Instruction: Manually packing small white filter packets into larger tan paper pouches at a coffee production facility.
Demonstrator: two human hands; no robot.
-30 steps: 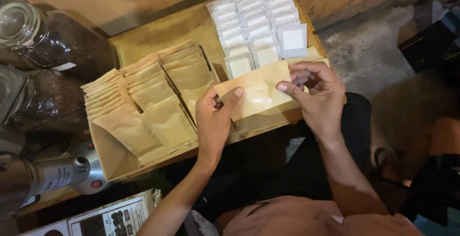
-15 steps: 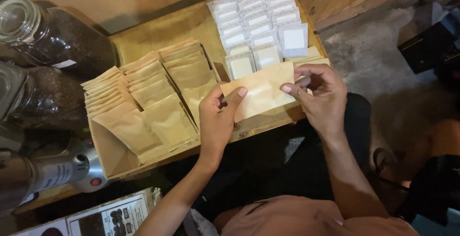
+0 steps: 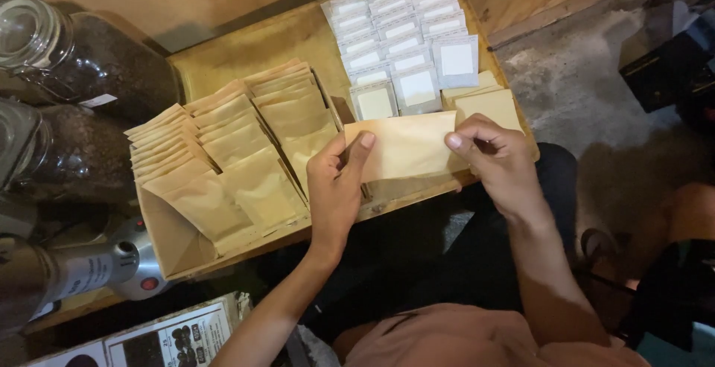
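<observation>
Both hands are pinching one kraft pouch (image 3: 406, 146) flat over the tray's near edge (image 3: 417, 196), the left hand (image 3: 337, 184) gripping its left end, the right hand (image 3: 497, 162) its right. It is hanging past that edge, so a loosening grip would probably drop it. Overlapping pouch rows (image 3: 223, 158) and white sachets (image 3: 402, 47) are crowding the tray, leaving little free room.

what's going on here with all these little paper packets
A person seated at a wooden tray holds one flat tan paper pouch between both hands: the left hand pinches its left edge, the right hand its right edge. Rows of tan pouches overlap on the tray's left side, rows of small white sachets on its right. Glass jars of dark contents stand at left.
</observation>
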